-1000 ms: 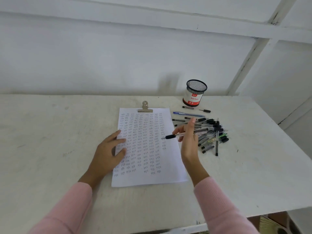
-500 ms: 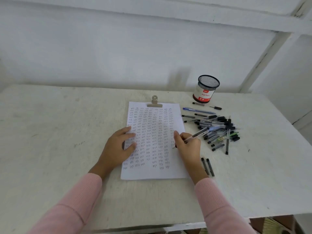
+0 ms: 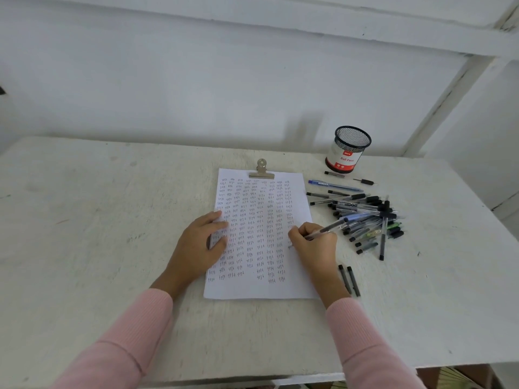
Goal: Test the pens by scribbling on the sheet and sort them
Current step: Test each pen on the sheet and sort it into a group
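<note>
A white sheet (image 3: 261,287) covered in rows of small scribbles lies on the table under a metal clip (image 3: 261,170). My left hand (image 3: 200,245) rests flat on the sheet's left side. My right hand (image 3: 316,244) grips a clear pen (image 3: 325,230) in a writing hold, its tip down on the sheet's right edge. A heap of pens (image 3: 365,217) lies to the right of the sheet. Two dark pens (image 3: 349,279) lie apart beside my right wrist.
A black mesh pen cup (image 3: 348,150) with a red and white label stands at the back right. A blue pen (image 3: 334,186) and two short dark pens lie just in front of it. The white table (image 3: 98,220) meets a wall behind; its front edge is close.
My right hand carried the pen from above the heap down to the sheet's right edge and set its tip on the paper. The left hand stayed on the sheet.
</note>
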